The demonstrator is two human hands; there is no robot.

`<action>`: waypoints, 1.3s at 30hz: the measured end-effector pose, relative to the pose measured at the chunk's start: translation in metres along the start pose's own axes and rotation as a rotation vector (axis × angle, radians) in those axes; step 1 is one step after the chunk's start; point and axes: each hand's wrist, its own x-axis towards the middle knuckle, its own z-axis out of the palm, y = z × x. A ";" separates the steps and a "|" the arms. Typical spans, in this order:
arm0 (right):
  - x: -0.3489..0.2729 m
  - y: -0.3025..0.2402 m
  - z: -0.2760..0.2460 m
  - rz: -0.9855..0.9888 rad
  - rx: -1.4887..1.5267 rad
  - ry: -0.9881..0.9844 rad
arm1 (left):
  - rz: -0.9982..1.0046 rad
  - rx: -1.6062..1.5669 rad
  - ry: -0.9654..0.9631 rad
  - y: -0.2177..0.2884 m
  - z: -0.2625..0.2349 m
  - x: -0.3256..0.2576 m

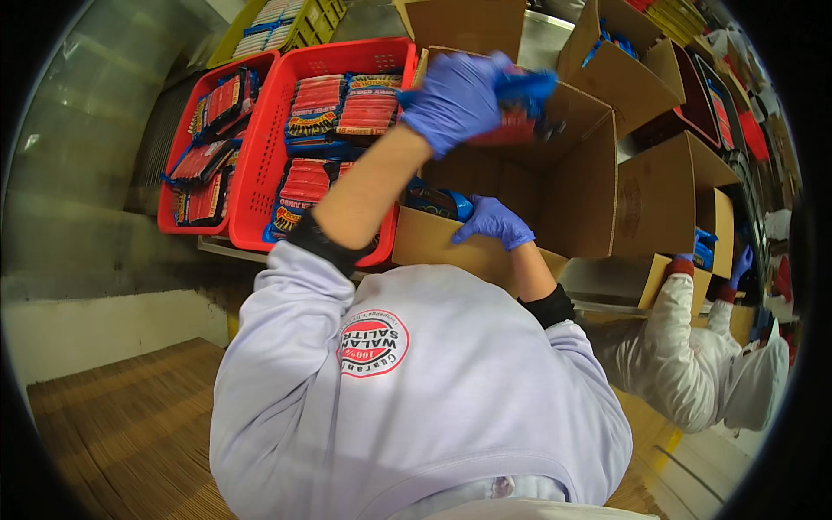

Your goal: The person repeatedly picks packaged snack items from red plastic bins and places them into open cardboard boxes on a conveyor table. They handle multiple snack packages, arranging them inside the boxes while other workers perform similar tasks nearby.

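Note:
My left hand point(459, 100), in a violet-blue glove, is closed round a blue-and-red hotdog pack point(524, 91) above an open cardboard box point(598, 199). Both hand and pack are smeared by motion. At the near wall of that box, my right hand point(498, 223), gloved alike, grips the edge, its thumb outside and its other fingers partly hidden over the rim. Beside these fingers, a blue-wrapped pack point(438, 199) lies inside the box at the left. Left of the box stands a red plastic crate point(251, 186) holding several hotdog packs point(316, 108).
Another red crate point(167, 208) with packs adjoins on the left, with a yellow-green crate point(329, 22) behind. More open cardboard boxes point(637, 195) stand to the right. A co-worker in white point(676, 368) works there with gloved hands. Flattened cardboard point(130, 433) is stacked at lower left.

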 end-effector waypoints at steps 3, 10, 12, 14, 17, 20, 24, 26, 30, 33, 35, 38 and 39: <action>-0.011 -0.007 -0.001 0.128 -0.052 0.063 | -0.079 0.099 -0.433 -0.025 0.074 -0.029; -0.014 -0.008 0.010 -0.043 0.184 0.542 | 0.058 0.164 -1.095 -0.052 0.129 -0.108; -0.001 -0.009 0.006 -0.052 0.142 0.301 | 0.043 -0.041 -0.987 -0.034 0.097 -0.099; 0.027 0.018 0.011 -0.017 0.191 0.215 | 0.100 -0.367 -0.657 -0.023 0.038 -0.081; 0.005 0.000 0.015 -0.103 0.403 0.212 | 0.029 -0.689 -0.353 -0.064 -0.024 -0.063; 0.001 -0.008 0.016 -0.074 0.425 0.263 | -0.269 -0.768 -0.191 -0.166 -0.018 -0.053; 0.009 0.012 0.023 -0.236 0.156 0.411 | -0.151 -0.202 -0.087 -0.311 0.064 -0.049; 0.006 0.009 0.017 -0.252 -0.068 0.438 | -0.242 -0.132 -0.250 -0.339 0.091 -0.038; 0.009 0.004 0.012 -0.181 -0.196 0.379 | -0.374 0.051 -0.491 -0.389 0.133 -0.028; 0.001 0.006 0.016 -0.127 -0.104 0.383 | -0.520 0.256 -0.646 -0.347 0.131 -0.013; -0.001 0.001 0.017 -0.102 -0.105 0.373 | -0.496 0.296 -0.621 -0.351 0.137 -0.018; 0.000 -0.001 0.013 -0.109 -0.130 0.382 | -0.483 0.282 -0.563 -0.351 0.134 -0.018; 0.002 0.000 0.013 -0.107 -0.136 0.382 | -0.490 0.254 -0.587 -0.359 0.133 -0.016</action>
